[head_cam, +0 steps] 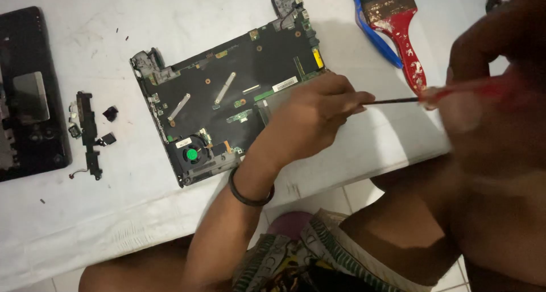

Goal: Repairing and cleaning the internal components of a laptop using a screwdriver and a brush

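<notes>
A dark laptop board (227, 93) with a small green-hubbed fan (192, 153) lies on the white table (85, 212). My left hand (310, 118), with a black band (250, 198) on its wrist, rests on the board's right edge. Its fingertips pinch the tip of a thin screwdriver shaft (392, 101). My right hand (495, 70) is blurred and close to the camera at the right. It grips the screwdriver's red handle, so the tool runs level between both hands above the table's right part.
A black laptop cover (25, 98) lies at the left edge, with a black strip part and small loose pieces (88, 135) beside it. A red-handled paintbrush (406, 47) and a blue-handled tool (372, 33) lie at the back right. My knees and tiled floor show below the table edge.
</notes>
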